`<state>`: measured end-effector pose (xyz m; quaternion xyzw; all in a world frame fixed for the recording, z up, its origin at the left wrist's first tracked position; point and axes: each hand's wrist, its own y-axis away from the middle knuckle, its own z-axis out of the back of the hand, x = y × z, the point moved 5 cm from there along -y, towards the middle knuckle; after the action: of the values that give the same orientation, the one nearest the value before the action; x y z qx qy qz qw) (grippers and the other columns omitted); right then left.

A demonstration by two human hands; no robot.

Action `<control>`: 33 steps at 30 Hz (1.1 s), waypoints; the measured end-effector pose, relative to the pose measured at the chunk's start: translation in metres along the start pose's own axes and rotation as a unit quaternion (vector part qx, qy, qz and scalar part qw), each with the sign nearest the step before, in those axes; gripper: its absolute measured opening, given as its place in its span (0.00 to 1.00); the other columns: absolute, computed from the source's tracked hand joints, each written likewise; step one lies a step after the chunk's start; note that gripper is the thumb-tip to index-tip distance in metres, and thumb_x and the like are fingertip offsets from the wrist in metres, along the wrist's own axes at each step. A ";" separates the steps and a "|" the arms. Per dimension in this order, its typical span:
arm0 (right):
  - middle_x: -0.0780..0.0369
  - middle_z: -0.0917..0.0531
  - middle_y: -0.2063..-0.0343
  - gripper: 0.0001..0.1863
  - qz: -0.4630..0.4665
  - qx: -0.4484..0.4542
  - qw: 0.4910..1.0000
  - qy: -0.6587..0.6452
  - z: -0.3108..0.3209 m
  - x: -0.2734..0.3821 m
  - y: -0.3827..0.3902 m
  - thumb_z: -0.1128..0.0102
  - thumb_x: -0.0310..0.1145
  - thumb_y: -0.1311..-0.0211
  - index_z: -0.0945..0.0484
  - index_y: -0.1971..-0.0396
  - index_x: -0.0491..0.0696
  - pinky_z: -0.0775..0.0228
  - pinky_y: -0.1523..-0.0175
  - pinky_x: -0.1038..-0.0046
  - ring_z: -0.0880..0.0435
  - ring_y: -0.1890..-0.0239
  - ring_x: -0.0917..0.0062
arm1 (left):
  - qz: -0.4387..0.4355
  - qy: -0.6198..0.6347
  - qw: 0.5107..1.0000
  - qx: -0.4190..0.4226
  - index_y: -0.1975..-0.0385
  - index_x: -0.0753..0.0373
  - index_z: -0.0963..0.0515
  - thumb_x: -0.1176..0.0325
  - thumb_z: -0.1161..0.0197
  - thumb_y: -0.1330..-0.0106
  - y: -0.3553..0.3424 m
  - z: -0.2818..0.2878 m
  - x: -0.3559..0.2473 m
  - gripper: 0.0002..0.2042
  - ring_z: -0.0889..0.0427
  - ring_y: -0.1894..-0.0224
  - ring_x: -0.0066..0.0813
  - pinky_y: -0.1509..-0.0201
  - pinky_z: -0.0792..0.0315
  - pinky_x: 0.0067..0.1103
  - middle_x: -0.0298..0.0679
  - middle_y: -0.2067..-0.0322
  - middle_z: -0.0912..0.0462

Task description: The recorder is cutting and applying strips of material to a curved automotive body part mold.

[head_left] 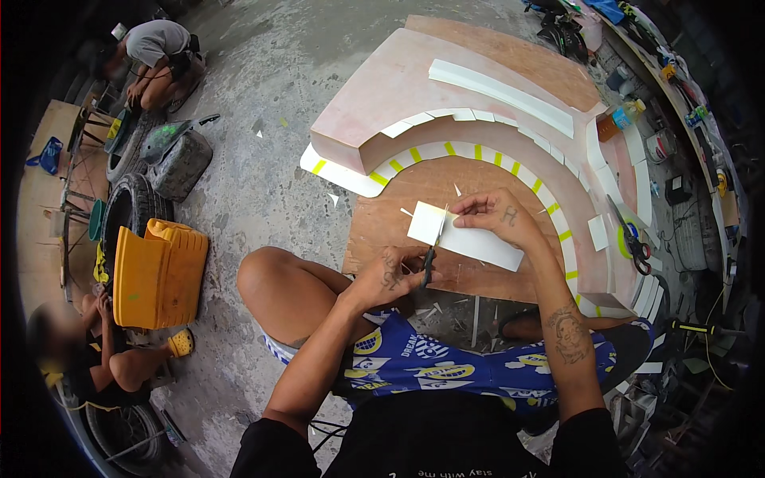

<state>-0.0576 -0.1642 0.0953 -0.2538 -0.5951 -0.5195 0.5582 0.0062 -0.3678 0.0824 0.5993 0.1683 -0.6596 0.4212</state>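
My left hand (392, 275) grips black-handled scissors (430, 259), their blades across a white card strip (488, 248). My right hand (498, 219) pinches the strip at its upper edge, near the cut. Both hands are over a brown plywood board (382, 223) with small white offcuts. Beyond curves a large pale pink mould (382, 80), edged with white card pieces and yellow tape marks. A second pair of scissors (637, 249) and a bottle of amber liquid (617, 119) rest at the mould's right side.
One co-worker (151, 52) crouches at upper left; another (100, 362) sits at lower left. A yellow plastic crate (155, 279), tyres (123, 195) and a grimy grey container (179, 167) are on the concrete floor (247, 175). A cluttered shelf (689, 111) runs along the right.
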 end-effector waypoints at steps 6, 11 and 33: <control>0.61 0.15 0.68 0.15 -0.009 -0.003 1.000 -0.002 -0.006 -0.002 0.001 0.28 0.27 0.48 0.16 0.60 0.39 0.26 0.55 0.81 0.18 0.65 0.82 | 0.011 0.005 1.000 -0.004 0.53 0.73 0.24 0.67 0.34 0.38 -0.001 -0.002 0.008 0.18 0.17 0.61 0.27 0.54 0.24 0.23 0.47 0.64 0.14; 0.62 0.15 0.68 0.14 -0.006 0.000 1.000 -0.007 -0.004 -0.008 0.001 0.29 0.27 0.48 0.16 0.61 0.39 0.27 0.54 0.81 0.18 0.64 0.82 | 0.017 -0.001 1.000 0.013 0.53 0.72 0.24 0.70 0.37 0.36 -0.003 -0.006 0.005 0.16 0.17 0.61 0.26 0.54 0.25 0.22 0.46 0.64 0.14; 0.57 0.16 0.72 0.41 -0.116 0.055 0.986 0.110 -0.018 -0.068 -0.078 0.58 0.69 0.36 0.17 0.64 0.39 0.25 0.56 0.72 0.17 0.68 0.72 | 0.042 -0.097 0.994 -0.042 0.59 0.71 0.20 0.64 0.34 0.39 -0.019 -0.008 0.056 0.15 0.19 0.73 0.29 0.64 0.26 0.25 0.45 0.75 0.17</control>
<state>-0.1028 -0.1873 0.0033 -0.0930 -0.5831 -0.5721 0.5693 0.0006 -0.3707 0.0233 0.5207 0.1288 -0.6891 0.4873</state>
